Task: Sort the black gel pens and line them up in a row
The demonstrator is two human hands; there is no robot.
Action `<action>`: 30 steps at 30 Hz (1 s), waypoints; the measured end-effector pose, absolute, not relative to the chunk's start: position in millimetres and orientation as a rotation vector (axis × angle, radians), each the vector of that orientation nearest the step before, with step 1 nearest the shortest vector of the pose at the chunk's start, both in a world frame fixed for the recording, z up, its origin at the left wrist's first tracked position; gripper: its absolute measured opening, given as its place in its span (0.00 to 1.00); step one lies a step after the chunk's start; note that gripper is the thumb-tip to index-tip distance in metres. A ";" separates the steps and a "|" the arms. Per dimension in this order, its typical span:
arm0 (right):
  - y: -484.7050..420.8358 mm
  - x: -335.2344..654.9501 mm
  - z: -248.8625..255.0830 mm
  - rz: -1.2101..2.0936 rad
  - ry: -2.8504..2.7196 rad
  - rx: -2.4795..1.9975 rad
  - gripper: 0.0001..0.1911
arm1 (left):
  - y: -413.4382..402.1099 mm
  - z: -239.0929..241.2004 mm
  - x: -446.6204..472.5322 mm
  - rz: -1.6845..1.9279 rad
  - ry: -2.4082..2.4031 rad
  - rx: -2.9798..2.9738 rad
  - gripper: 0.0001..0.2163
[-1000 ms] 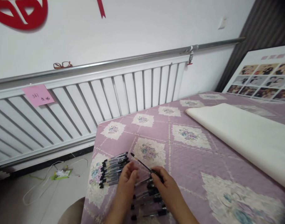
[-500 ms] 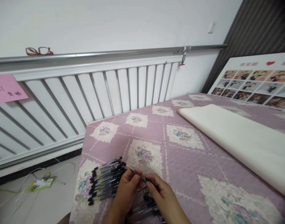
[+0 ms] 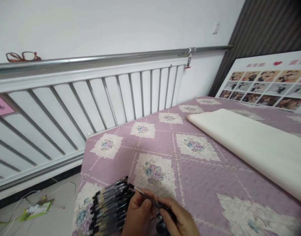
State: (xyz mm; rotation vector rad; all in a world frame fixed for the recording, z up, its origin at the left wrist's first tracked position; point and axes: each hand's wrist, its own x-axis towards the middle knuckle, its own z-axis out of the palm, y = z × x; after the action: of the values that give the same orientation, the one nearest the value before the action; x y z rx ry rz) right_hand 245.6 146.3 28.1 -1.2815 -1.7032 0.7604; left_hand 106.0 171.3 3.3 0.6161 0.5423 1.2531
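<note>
Between both hands, low in the middle of the head view, is a slim pen (image 3: 137, 189) with a dark tip end. My left hand (image 3: 138, 213) pinches its barrel between thumb and fingers. My right hand (image 3: 177, 218) closes on the pen's dark rear part, close to the left fingertips. To the left, touching or nearly touching the left hand, lies a row of clear-barrelled pens (image 3: 111, 205) with black ends. More dark pens (image 3: 161, 226) show beneath and between the hands, partly hidden.
A purple floral cover (image 3: 155, 141) lies beneath everything. A folded cream sheet (image 3: 251, 144) rests at right, with a photo board (image 3: 266, 85) behind it. A white radiator (image 3: 120, 95) runs along the wall; glasses (image 3: 23, 56) sit on the pipe. A power strip (image 3: 38, 209) lies on the floor.
The view has turned slightly right and up, so the pens and hands sit lower in the picture. Both hands still hold the pen, with more of its dark rear part showing.
</note>
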 end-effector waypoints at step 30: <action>116.5 229.2 45.8 1.088 -1.439 -1.417 0.16 | 159.5 14.0 115.4 1.201 0.788 0.989 0.13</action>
State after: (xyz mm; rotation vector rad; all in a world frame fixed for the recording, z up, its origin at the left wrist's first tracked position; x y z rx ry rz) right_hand 229.2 116.5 45.8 -1.4175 -1.4389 1.0879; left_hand 115.4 159.5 14.0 0.9888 0.7876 1.2010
